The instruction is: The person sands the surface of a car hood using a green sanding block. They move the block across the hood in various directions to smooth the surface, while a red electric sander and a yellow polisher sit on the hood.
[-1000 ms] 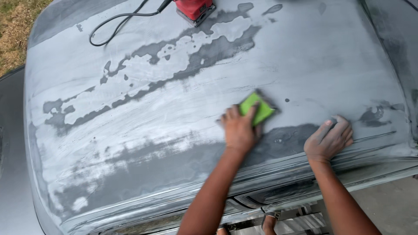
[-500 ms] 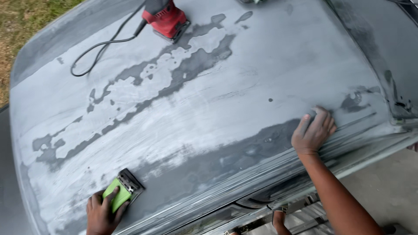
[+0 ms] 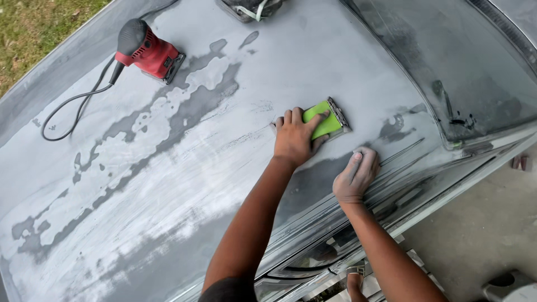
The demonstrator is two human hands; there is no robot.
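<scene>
My left hand (image 3: 295, 138) presses a green sanding block (image 3: 327, 118) flat against the grey, dusty car roof (image 3: 184, 168), right of the middle. The fingers wrap over the block's near end. My right hand (image 3: 356, 175) lies flat and dusty on the roof just below and to the right of the block, close to the roof's edge, with nothing in it. Patches of pale filler and darker primer run across the panel to the left.
A red electric sander (image 3: 146, 51) with a black cord (image 3: 72, 109) rests on the roof at the upper left. A dark bundle (image 3: 251, 8) sits at the top edge. The windscreen (image 3: 464, 67) slopes away on the right. Grass (image 3: 39, 28) lies upper left, concrete ground (image 3: 481, 235) lower right.
My left hand has swept the sanding block from the roof's lower left back to the right, beside my right hand. The view has shifted, with the red sander now further left.
</scene>
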